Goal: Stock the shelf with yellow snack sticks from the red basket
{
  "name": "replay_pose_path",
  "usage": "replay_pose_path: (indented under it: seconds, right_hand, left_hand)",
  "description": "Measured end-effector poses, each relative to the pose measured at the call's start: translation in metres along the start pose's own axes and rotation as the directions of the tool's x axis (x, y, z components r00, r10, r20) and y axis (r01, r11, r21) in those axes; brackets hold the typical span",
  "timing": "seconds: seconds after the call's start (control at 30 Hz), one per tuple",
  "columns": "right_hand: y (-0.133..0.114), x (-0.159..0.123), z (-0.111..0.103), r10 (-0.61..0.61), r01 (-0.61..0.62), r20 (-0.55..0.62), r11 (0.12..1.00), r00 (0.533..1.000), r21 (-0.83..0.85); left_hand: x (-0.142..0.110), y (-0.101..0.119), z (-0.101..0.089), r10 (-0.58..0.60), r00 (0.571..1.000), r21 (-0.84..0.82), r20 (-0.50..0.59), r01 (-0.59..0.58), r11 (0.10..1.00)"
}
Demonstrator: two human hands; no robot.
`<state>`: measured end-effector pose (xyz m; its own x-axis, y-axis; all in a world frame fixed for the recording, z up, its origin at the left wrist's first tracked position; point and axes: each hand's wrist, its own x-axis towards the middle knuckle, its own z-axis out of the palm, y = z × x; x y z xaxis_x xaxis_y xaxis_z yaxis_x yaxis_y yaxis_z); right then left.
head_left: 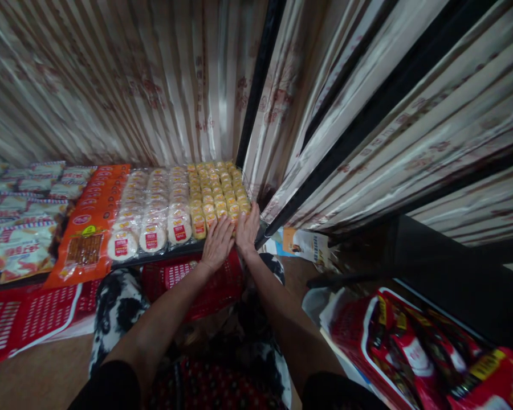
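Observation:
My left hand (218, 242) lies on the front edge of the rows of small yellow wrapped cakes (218, 185), its fingers stretched out over the nearest ones. Beside it, my right hand (248, 228) rests against the front right corner of the same rows, fingers extended and pointing away from me. Both hands touch the packets, and neither is wrapped round one. The nearest right-hand cakes are partly hidden under my fingers. To the left stand rows of round white crackers (154, 236) in clear wrapping with red labels.
An orange snack bag (89, 228) and several white snack packets (29, 239) fill the shelf leftward. Red baskets (47, 310) sit below. A basket (370, 319) with red packages stands at lower right. Black poles (260, 85) and a patterned curtain (154, 74) rise behind.

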<state>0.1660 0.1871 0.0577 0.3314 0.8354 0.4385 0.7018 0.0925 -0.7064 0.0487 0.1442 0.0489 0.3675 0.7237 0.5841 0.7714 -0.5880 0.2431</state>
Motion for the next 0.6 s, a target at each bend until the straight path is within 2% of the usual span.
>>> replay_pose_path:
  seconds: [0.13, 0.27, 0.37, 0.43, 0.5, 0.57, 0.6]
  right_hand:
    - [-0.004, -0.013, -0.011, 0.03, -0.029, -0.021, 0.999, 0.999, 0.04]
    - [-0.015, -0.04, -0.022, 0.058, -0.044, -0.103, 0.991, 0.993, 0.127]
    - [-0.024, -0.067, -0.023, 0.108, -0.078, -0.139, 0.975, 0.984, 0.209]
    - [-0.027, -0.087, -0.019, 0.164, -0.13, -0.134, 0.963, 0.977, 0.237]
    - [-0.027, -0.109, -0.012, 0.188, -0.157, -0.103, 0.956, 0.977, 0.249]
    - [-0.023, -0.129, 0.0, 0.196, -0.176, -0.055, 0.952, 0.979, 0.251]
    - [-0.019, -0.138, 0.007, 0.21, -0.2, -0.018, 0.95, 0.978, 0.239]
  left_hand:
    - [-0.019, 0.007, -0.002, -0.009, 1.0, -0.022, -0.009, 0.009, 1.0]
    - [-0.058, 0.015, 0.003, 0.062, 0.997, -0.062, 0.034, -0.06, 0.996]
    - [-0.086, 0.018, 0.007, 0.069, 0.986, -0.118, 0.153, -0.051, 0.992]
    - [-0.099, 0.017, 0.009, 0.011, 0.966, -0.151, 0.259, 0.029, 0.988]
    - [-0.107, 0.013, 0.009, -0.083, 0.917, -0.17, 0.391, 0.161, 0.972]
    - [-0.113, 0.007, 0.008, -0.193, 0.826, -0.166, 0.53, 0.324, 0.931]
    - [-0.116, 0.004, 0.007, -0.259, 0.764, -0.148, 0.591, 0.418, 0.896]
